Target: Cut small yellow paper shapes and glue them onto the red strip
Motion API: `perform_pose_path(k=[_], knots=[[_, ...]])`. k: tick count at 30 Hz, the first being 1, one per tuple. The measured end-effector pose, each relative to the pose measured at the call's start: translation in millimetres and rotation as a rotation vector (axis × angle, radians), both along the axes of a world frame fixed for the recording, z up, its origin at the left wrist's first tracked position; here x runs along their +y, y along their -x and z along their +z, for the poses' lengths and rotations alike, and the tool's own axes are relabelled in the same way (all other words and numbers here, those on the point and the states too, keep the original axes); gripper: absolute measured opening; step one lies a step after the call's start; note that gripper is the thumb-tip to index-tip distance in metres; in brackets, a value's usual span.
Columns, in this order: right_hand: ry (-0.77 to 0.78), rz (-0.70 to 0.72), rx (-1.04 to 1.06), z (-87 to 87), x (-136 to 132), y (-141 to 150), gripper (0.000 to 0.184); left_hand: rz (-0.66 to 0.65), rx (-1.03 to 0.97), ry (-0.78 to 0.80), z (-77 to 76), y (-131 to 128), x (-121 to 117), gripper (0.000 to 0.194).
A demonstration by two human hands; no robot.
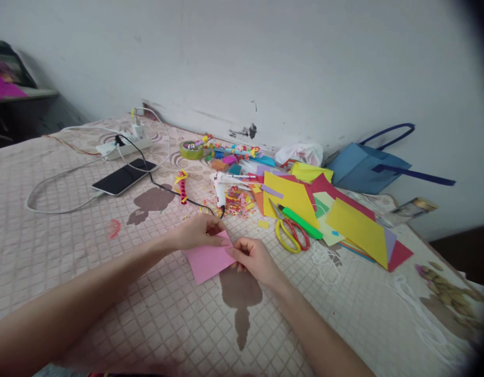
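A pink sheet of paper (207,262) lies on the patterned cloth in front of me. My left hand (198,231) pinches its far corner, fingers closed on the paper. My right hand (254,256) grips the paper's right edge, fingers curled round it. Both hands meet at the sheet's upper right corner. Just beyond them lie yellow-handled scissors (289,233) and a white glue gun (220,189).
Coloured paper sheets (336,217) are spread at the right, with a green cutter (303,222) on them. A blue bag (362,165) leans on the wall. A phone (123,176), power strip (124,147) and cables lie at the left. Paper scraps (238,204) and a tape roll (190,150) sit behind.
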State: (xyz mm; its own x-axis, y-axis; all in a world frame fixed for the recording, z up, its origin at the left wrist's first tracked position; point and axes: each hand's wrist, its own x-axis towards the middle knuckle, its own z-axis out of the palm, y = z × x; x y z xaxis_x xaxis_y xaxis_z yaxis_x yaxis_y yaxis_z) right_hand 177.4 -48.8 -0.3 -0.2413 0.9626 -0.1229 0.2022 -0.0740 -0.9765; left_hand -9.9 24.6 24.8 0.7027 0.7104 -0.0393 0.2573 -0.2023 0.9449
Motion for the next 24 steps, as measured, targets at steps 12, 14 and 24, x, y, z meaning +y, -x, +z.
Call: perform_pose_path(k=[12,14,24], knots=[[-0.018,0.056,-0.026,5.1,-3.5,6.0,0.026,-0.055,0.104,-0.15,-0.6,-3.3,-6.1,0.015],[-0.008,0.054,-0.018,4.9,-3.3,5.4,0.025,-0.035,0.107,-0.16,1.2,-3.3,-6.8,0.017],[0.017,0.048,0.021,-1.1,2.9,-3.9,0.025,0.067,0.049,0.052,4.1,1.7,-0.8,0.038]])
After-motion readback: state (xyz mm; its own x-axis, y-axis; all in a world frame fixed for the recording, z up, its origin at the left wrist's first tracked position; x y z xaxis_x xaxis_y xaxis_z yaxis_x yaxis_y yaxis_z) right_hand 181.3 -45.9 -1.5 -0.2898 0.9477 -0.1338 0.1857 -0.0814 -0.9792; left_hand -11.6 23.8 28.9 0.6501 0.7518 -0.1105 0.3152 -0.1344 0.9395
